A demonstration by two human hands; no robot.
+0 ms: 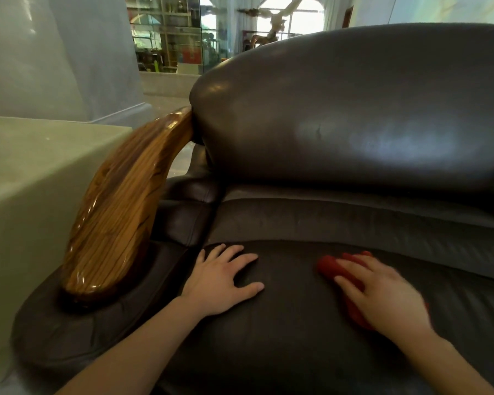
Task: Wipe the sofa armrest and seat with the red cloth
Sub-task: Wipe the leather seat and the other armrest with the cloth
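Both bare arms reach in low. Right grip lies flat, fingers spread over the red cloth, pressing it onto the seat to rub it. Left grip rests spread flat on the seat, likely for leaning, near the wooden armrest.

One sofa is counted. Two hands are seen on the sofa's seat: one left hand and one right hand. One red cloth is counted there too. One wooden armrest is counted at the sofa's end, and one pale block just beyond that end.
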